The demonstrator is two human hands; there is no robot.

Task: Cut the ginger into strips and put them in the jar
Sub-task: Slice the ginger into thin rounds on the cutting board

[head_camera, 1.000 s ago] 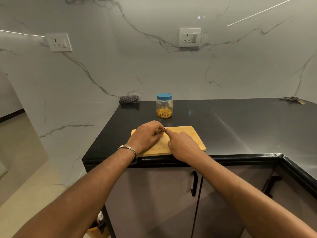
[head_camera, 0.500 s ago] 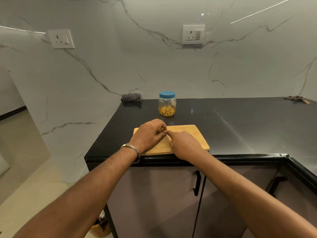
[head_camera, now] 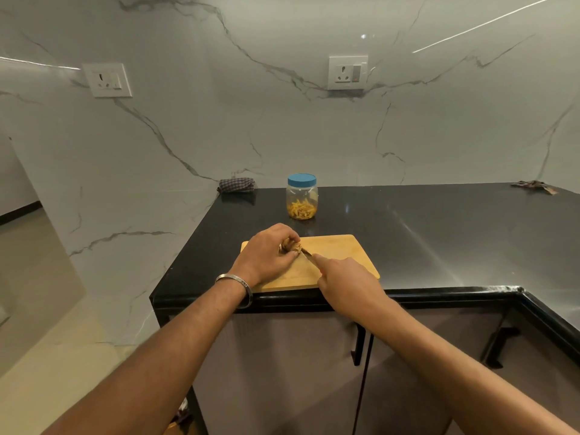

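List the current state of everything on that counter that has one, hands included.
jar: upright, blue lid on, ginger strips in the bottom part
ginger: uncut piece, held on the cutting board
cutting board: flat at the counter's front edge
knife: blade tip at the ginger
left hand: curled over the ginger
right hand: grips the knife, forefinger along it
checked cloth: bunched at the wall

Your brown ginger (head_camera: 290,246) sits at the cutting board's (head_camera: 339,255) far left corner. Beyond it on the worktop (head_camera: 439,233) stands the clear jar (head_camera: 302,197), blue lid on, yellow strips (head_camera: 302,210) inside.
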